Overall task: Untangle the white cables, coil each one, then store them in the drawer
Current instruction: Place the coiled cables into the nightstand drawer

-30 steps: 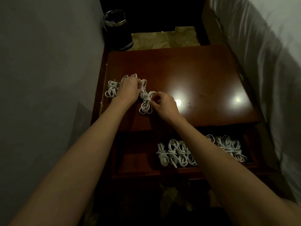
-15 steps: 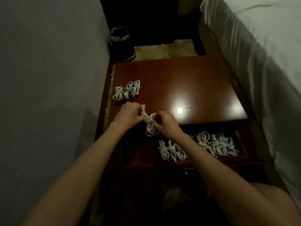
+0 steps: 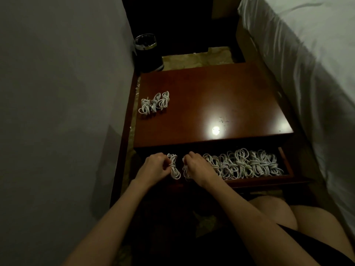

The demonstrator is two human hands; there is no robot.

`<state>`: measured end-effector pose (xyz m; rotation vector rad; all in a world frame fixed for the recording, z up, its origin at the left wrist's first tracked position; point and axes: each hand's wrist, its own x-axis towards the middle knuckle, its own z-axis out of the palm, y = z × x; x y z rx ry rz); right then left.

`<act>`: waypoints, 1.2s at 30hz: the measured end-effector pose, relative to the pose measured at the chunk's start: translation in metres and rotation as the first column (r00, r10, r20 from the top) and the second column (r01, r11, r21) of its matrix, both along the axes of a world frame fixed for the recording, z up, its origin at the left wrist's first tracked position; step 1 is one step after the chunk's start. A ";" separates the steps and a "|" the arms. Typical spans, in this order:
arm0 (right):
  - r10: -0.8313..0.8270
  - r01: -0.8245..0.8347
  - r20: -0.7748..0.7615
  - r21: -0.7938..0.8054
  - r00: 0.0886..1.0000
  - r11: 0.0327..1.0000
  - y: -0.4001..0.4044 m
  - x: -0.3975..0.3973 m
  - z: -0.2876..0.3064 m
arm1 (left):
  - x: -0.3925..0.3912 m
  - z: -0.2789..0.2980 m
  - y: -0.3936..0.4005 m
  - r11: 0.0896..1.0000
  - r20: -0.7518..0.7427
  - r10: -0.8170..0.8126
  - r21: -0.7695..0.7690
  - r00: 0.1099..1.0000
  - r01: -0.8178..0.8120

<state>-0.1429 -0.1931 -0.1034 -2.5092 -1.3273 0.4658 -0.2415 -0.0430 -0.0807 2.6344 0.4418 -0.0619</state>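
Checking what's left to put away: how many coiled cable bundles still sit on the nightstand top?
3, I think: the coiled bundles lie touching in a cluster at the top's far left corner, so a further one could be hidden among them.

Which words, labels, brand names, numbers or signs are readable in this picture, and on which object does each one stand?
None: no readable text appears anywhere.
Coiled cables in the drawer: a plug shows, its marking too small to read.
Coiled cables on the nightstand: no print visible.
Black bin: a shiny band, no lettering legible.
Coil in the left hand and coil in the right hand: plain white.
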 end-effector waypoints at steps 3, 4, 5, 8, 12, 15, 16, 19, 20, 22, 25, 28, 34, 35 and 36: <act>0.027 -0.023 0.043 -0.099 0.999 0.995 0.000 0.002 -0.006 | 0.011 -0.012 -0.011 1.000 -0.058 -0.018 0.005 0.998 0.018; 0.025 -0.020 0.048 -0.115 0.999 0.993 -0.001 0.003 -0.008 | 0.013 -0.014 -0.015 1.000 -0.077 -0.026 -0.006 0.997 0.026; 0.017 -0.011 0.051 -0.124 0.999 0.992 -0.003 0.004 -0.010 | 0.014 -0.017 -0.018 0.999 -0.092 -0.033 -0.015 0.995 0.032; -0.005 0.010 0.036 -0.128 0.999 0.992 -0.012 0.005 -0.013 | 0.012 -0.026 -0.025 0.998 -0.116 -0.044 -0.039 0.992 0.040; -0.032 0.030 -0.025 -0.070 0.999 0.997 -0.017 0.004 -0.009 | 0.010 -0.027 -0.024 0.997 -0.123 -0.050 -0.061 0.991 0.043; -0.117 0.128 -0.123 0.086 0.985 0.988 -0.012 0.012 0.005 | 0.012 -0.015 -0.012 0.997 -0.095 -0.052 -0.065 0.994 0.046; -0.149 0.170 -0.149 0.138 0.978 0.976 -0.008 0.017 0.013 | 0.015 -0.010 -0.005 0.998 -0.069 -0.032 -0.064 0.997 0.028; -0.208 0.260 -0.201 0.277 0.957 0.925 0.010 0.037 0.038 | 0.028 0.009 0.017 0.997 0.024 0.038 -0.070 0.999 -0.037; -0.215 0.273 -0.211 0.308 0.954 0.911 0.018 0.044 0.046 | 0.035 0.017 0.025 0.995 0.064 0.068 -0.072 0.996 -0.064; -0.220 0.287 -0.220 0.345 0.950 0.894 0.033 0.058 0.059 | 0.048 0.032 0.039 0.992 0.148 0.119 -0.068 0.982 -0.109; -0.224 0.303 -0.252 0.341 0.941 0.890 0.056 0.078 0.066 | 0.070 0.051 0.058 0.983 0.221 0.184 -0.052 0.958 -0.176; -0.222 0.325 -0.318 0.323 0.922 0.889 0.078 0.095 0.067 | 0.093 0.062 0.076 0.975 0.271 0.216 -0.004 0.938 -0.223; -0.260 0.459 -0.497 0.332 0.828 0.824 0.111 0.124 0.066 | 0.140 0.052 0.113 0.955 0.172 0.253 0.115 0.952 -0.274; -0.259 0.484 -0.540 0.328 0.801 0.811 0.113 0.127 0.064 | 0.146 0.047 0.118 0.950 0.122 0.255 0.152 0.959 -0.272; -0.254 0.502 -0.583 0.313 0.772 0.807 0.115 0.130 0.062 | 0.152 0.043 0.120 0.942 0.074 0.262 0.198 0.962 -0.272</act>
